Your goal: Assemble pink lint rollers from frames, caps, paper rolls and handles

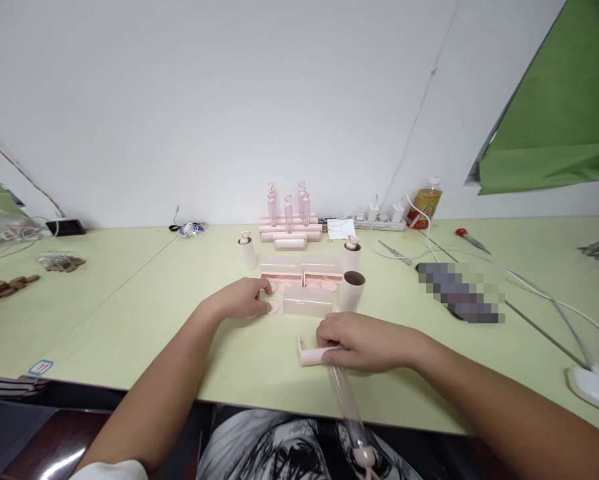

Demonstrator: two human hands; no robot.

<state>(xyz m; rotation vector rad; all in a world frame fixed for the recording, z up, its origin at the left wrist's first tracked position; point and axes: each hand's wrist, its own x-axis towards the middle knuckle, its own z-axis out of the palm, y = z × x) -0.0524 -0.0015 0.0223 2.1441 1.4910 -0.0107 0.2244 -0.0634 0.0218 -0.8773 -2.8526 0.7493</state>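
Observation:
My left hand (244, 298) rests low over the table, thumb and fingers curved but apart. Its thumb is at the edge of a flat pink disc (274, 306), and its fingertips are near other discs. My right hand (362, 339) grips a pale pink L-shaped tray piece (311, 357). A clear tube (347, 400) with a pink ringed end (364, 457) slants from under that hand past the table edge; whether the hand holds it too is hidden. Between the hands lies a frosted box-like cover (307, 301). Behind it sit two open pink trays (281, 277).
White cylinders (352, 291) flank the trays, some with ringed tops inside. Several clear tubes (288, 217) stand on stacked pink pieces by the wall. Tweezers (394, 253), a power strip (382, 225), white cables, a drink bottle (424, 205) and a blurred dark object (459, 293) lie rightward.

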